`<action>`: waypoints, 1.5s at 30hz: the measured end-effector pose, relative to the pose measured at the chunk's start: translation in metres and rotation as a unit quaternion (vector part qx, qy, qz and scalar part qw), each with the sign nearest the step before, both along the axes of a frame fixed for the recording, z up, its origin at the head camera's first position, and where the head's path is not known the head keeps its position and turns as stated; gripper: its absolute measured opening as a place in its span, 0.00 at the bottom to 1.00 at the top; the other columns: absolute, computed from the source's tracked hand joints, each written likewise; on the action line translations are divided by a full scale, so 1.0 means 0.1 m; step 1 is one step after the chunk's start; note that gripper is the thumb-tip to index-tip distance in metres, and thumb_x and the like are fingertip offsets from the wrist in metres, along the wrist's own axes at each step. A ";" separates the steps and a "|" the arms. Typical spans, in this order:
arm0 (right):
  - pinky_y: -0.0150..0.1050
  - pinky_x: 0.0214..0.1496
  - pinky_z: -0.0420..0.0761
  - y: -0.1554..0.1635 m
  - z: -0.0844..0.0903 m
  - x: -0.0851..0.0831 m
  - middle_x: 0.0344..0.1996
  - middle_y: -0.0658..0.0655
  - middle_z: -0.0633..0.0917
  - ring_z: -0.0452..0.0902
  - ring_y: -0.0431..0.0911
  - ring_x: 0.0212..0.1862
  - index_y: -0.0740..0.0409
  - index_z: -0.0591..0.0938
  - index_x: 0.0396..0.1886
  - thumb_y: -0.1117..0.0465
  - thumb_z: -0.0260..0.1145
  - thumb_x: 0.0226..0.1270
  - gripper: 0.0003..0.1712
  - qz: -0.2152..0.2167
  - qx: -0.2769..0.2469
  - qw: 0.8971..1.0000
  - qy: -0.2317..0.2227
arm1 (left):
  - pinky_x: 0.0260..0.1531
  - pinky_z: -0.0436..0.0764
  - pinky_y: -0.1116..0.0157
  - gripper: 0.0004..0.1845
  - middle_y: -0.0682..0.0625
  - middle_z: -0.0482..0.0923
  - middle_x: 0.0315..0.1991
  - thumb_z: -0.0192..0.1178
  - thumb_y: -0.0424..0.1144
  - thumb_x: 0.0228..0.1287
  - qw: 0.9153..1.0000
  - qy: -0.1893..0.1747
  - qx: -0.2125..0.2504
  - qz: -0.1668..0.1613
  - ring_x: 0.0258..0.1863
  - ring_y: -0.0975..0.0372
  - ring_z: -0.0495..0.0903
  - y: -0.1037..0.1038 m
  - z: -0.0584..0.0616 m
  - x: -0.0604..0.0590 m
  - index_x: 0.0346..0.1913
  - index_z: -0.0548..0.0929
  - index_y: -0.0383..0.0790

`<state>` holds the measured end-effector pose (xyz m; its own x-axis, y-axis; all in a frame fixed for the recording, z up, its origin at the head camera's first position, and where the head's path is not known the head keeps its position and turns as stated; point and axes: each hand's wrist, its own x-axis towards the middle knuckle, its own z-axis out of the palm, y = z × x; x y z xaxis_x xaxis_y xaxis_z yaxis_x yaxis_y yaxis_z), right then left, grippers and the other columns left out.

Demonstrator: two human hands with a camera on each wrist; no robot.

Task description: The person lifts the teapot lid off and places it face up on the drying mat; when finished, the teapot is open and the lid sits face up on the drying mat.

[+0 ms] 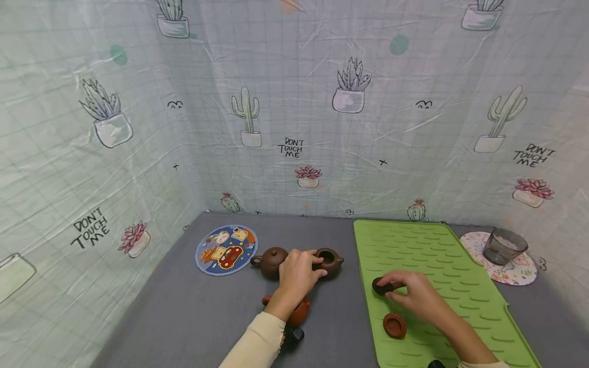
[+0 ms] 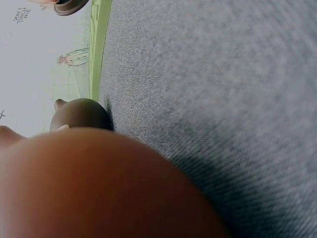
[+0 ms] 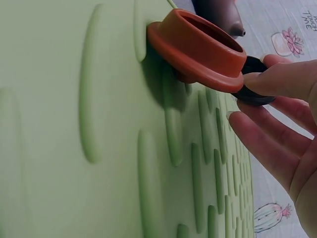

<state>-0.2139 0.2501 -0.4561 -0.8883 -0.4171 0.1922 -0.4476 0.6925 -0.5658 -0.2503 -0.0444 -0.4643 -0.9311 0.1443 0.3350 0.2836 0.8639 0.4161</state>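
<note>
In the head view my left hand (image 1: pixel 296 271) pinches the near side of a lidless dark brown teapot (image 1: pixel 335 266); the exact grip is partly hidden. That teapot (image 2: pixel 81 114) shows its spout in the left wrist view. With thumb and fingers my right hand (image 1: pixel 416 294) holds a dark teapot lid (image 1: pixel 379 286) at the left part of the green mat (image 1: pixel 414 245). Beside it a reddish-brown lid (image 3: pixel 198 47) lies upside down on the mat. A lidded brown teapot (image 1: pixel 272 263) stands left of my left hand, and a reddish teapot (image 1: pixel 299 312) sits partly behind my left wrist.
A round blue cartoon mat (image 1: pixel 202 263) lies at the back left of the grey table (image 1: pixel 184 317). At the far right a smoky glass cup (image 1: pixel 503 248) stands on a round patterned mat (image 1: pixel 520 276). A printed curtain (image 1: pixel 294 102) encloses the back and sides.
</note>
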 end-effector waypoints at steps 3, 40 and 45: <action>0.34 0.41 0.87 0.01 -0.02 0.03 0.48 0.57 0.90 0.88 0.42 0.42 0.48 0.88 0.43 0.68 0.75 0.58 0.15 0.004 -0.003 1.000 -0.022 | 0.17 0.69 0.73 0.17 0.56 0.87 0.58 0.78 0.51 0.51 1.000 -0.003 0.000 -0.002 0.51 0.54 0.85 0.00 -0.01 0.00 0.47 0.93 0.57; 0.32 0.36 0.83 0.11 -0.03 0.03 0.48 0.63 0.88 0.86 0.39 0.41 0.58 0.85 0.48 0.64 0.72 0.65 0.13 0.055 -0.047 0.989 -0.133 | 0.18 0.71 0.72 0.18 0.56 0.87 0.58 0.78 0.51 0.52 1.000 0.006 -0.008 -0.003 0.49 0.54 0.85 0.00 0.02 0.00 0.47 0.93 0.57; 0.32 0.34 0.81 0.12 -0.05 0.03 0.47 0.62 0.88 0.84 0.36 0.40 0.58 0.85 0.48 0.64 0.72 0.65 0.13 0.053 -0.049 0.990 -0.124 | 0.19 0.73 0.72 0.18 0.55 0.87 0.58 0.78 0.51 0.52 1.000 0.010 -0.009 -0.003 0.48 0.55 0.85 0.00 0.02 0.00 0.47 0.93 0.57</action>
